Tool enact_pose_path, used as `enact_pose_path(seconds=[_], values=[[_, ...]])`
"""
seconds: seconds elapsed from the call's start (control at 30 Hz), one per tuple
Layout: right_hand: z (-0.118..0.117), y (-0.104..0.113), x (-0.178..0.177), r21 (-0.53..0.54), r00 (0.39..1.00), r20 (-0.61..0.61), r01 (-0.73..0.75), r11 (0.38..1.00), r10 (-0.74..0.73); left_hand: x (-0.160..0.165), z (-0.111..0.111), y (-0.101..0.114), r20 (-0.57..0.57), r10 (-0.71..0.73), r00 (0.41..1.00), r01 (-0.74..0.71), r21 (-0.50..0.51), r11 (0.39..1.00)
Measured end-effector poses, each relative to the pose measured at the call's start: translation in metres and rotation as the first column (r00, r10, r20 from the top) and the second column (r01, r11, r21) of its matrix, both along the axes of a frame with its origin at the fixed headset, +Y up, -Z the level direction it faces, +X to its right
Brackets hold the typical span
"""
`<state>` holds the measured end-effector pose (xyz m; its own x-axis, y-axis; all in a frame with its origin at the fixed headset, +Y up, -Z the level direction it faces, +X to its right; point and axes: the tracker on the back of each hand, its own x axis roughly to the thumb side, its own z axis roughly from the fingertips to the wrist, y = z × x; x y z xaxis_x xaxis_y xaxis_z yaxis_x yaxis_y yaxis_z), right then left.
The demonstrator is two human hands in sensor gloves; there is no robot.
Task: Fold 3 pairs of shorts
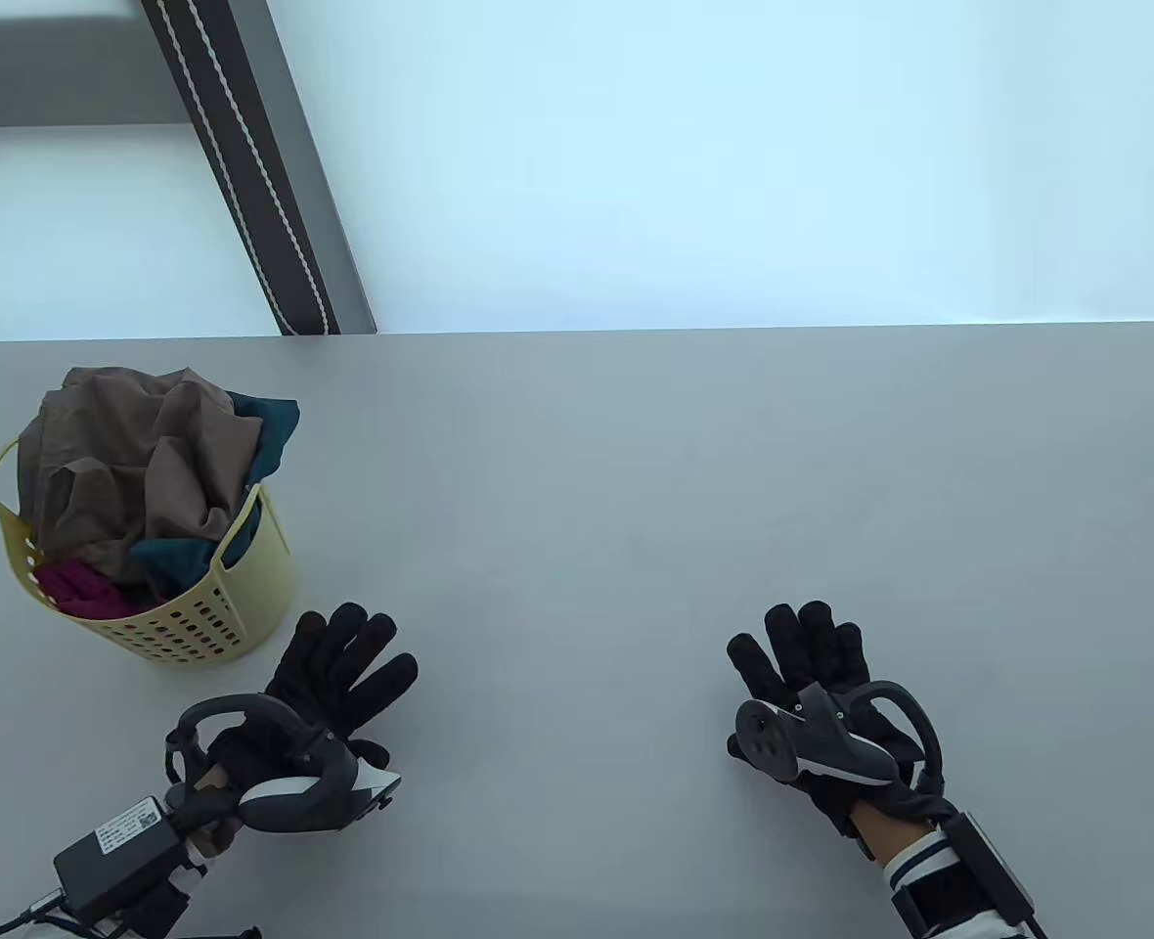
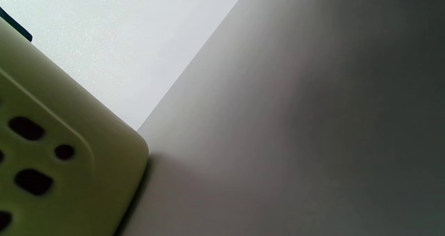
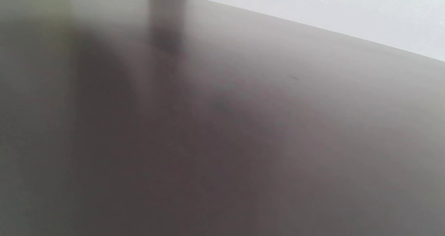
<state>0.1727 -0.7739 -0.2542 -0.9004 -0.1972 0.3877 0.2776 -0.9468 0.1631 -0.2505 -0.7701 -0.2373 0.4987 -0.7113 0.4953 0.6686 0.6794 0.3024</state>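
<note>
Both gloved hands lie flat on the grey table [image 1: 587, 469], palms down, fingers straight and slightly spread, holding nothing. The left hand [image 1: 337, 675] rests just beside the yellow perforated basket [image 1: 210, 611], its fingertips close to the basket's wall without touching it. The right hand [image 1: 817, 665] lies well apart, toward the table's right side. The shorts are crumpled together inside the basket: a brown pair [image 1: 137, 460] heaped on top, a teal pair [image 1: 269, 421] spilling over the far rim, and a magenta pair [image 1: 73, 587] tucked low at the near side.
</note>
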Motion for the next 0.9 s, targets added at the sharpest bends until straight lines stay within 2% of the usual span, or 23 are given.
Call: enact_pose_path(seconds=[0.2, 0.33, 0.4, 0.5, 0.63, 0.67, 0.7, 0.77, 0.83, 0.87, 0.9], values=[[-0.001, -0.003, 0.002, -0.028, 1.000, 0.010, -0.006, 1.000, 0.006, 0.001, 0.000, -0.002, 0.005, -0.021, 1.000, 0.021, 0.004, 1.000], [-0.001, 0.001, 0.001, -0.010, 1.000, 0.011, 0.010, 1.000, -0.010, -0.002, 0.000, 0.010, 0.032, 0.005, 0.999, -0.008, 0.107, 0.994], [-0.001, 0.003, 0.001, 0.001, 1.000, 0.009, 0.016, 1.000, -0.016, -0.003, 0.000, 0.023, 0.047, 0.027, 0.999, -0.035, 0.174, 0.984], [-0.001, 0.007, 0.000, 0.015, 1.000, 0.008, 0.019, 1.000, -0.019, -0.009, 0.002, 0.056, 0.068, 0.087, 0.994, -0.104, 0.310, 0.945], [-0.002, 0.012, 0.000, 0.031, 0.999, 0.016, 0.039, 0.999, -0.039, -0.024, 0.007, 0.125, 0.075, 0.290, 0.954, -0.290, 0.476, 0.830], [-0.003, 0.014, 0.000, 0.036, 0.999, 0.019, 0.044, 0.998, -0.045, -0.033, 0.004, 0.148, 0.074, 0.373, 0.925, -0.358, 0.505, 0.785], [-0.003, 0.015, 0.000, 0.038, 0.999, 0.021, 0.046, 0.998, -0.047, -0.039, 0.002, 0.161, 0.073, 0.427, 0.901, -0.401, 0.513, 0.759], [-0.003, 0.016, 0.001, 0.041, 0.998, 0.025, 0.052, 0.998, -0.053, -0.058, -0.017, 0.198, 0.022, 0.562, 0.827, -0.492, 0.513, 0.704], [-0.003, 0.017, 0.001, 0.047, 0.998, 0.024, 0.051, 0.998, -0.052, -0.076, -0.043, 0.225, -0.109, 0.593, 0.798, -0.488, 0.461, 0.741], [-0.003, 0.017, 0.000, 0.049, 0.998, 0.023, 0.049, 0.998, -0.050, -0.083, -0.056, 0.234, -0.197, 0.586, 0.786, -0.483, 0.398, 0.780], [-0.003, 0.017, 0.000, 0.053, 0.999, 0.020, 0.046, 0.998, -0.047, -0.091, -0.073, 0.241, -0.323, 0.552, 0.769, -0.474, 0.290, 0.831]])
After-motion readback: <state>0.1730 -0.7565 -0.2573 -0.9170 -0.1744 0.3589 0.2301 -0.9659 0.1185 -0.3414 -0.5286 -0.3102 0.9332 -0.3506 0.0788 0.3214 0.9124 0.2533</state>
